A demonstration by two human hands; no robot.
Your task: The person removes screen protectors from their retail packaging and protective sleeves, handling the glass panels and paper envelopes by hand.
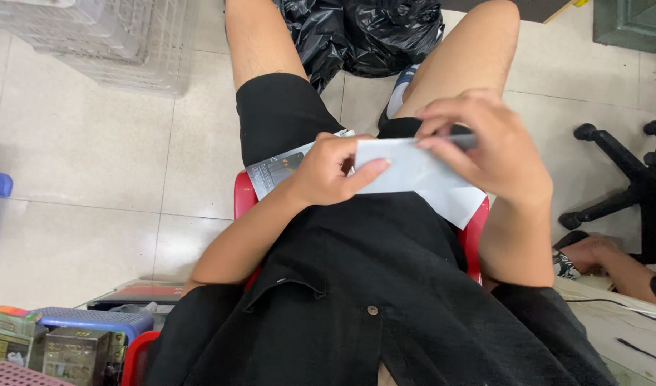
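A seated person in black presses a white envelope (413, 175) flat on the lap, above a red stool (243, 196). The left hand (331, 168) pins its near edge, thumb and fingers closed on the paper and on a grey printed card (274, 171) beneath; the right hand (489, 146) grips a dark pen (460, 139) at the top edge. Small gold-and-black boxes (70, 354) sit stacked at lower left beside a blue basket (92, 319). A black plastic bag (363, 32) lies ahead on the tiled floor (77, 157).

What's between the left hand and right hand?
Head view: a white envelope spans the gap; left hand pins its left edge, right hand grips its top edge.
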